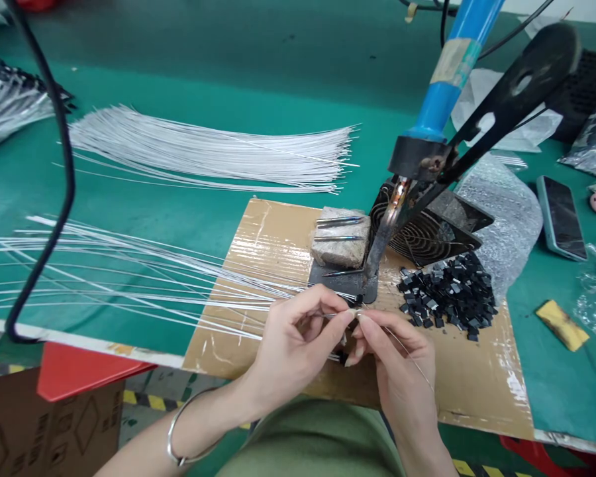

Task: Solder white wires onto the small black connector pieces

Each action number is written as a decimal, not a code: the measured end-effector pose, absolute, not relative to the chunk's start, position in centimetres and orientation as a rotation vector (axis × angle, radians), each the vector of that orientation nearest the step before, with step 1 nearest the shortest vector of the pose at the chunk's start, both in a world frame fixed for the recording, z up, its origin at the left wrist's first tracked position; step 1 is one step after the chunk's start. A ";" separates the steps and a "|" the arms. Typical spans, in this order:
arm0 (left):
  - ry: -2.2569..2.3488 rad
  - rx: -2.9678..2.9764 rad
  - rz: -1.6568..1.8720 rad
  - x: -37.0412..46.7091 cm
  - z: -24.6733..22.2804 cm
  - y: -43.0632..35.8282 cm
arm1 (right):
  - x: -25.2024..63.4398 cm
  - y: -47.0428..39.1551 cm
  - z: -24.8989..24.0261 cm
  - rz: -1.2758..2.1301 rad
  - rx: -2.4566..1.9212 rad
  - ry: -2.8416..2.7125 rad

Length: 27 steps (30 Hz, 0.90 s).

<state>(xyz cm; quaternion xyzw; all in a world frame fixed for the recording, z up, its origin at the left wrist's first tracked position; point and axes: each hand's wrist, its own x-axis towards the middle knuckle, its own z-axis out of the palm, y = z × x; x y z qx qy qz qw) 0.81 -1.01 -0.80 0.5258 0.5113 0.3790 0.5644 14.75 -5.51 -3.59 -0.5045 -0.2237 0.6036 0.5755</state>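
Note:
My left hand (302,331) is closed in a pinch over the front of the cardboard, its thumb and forefinger on a thin white wire. Fingertip to fingertip with it, my right hand (400,358) is pinched too, and a thin strand of solder wire (410,358) curves out of it towards the wrist. The fingers mostly hide the tiny part between them. Just above stands a soldering iron (440,99) with a blue handle, tip down on a dark metal base (345,281). Loose white wires (179,265) run left from beside my left hand, some with black ends near the fingers.
Small black connectors (451,291) are heaped on the cardboard sheet (477,384). Behind the iron sits a black fan (422,232). A block (340,248) carries spare tips. A bundle of white wires (213,149) lies further back. A phone (561,215) and yellow sponge (562,324) lie right.

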 end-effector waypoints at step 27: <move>1.192 1.405 0.833 0.4 -1.5 -1.1 | 16.8 -4.8 -2.6 1.608 -1.195 -0.523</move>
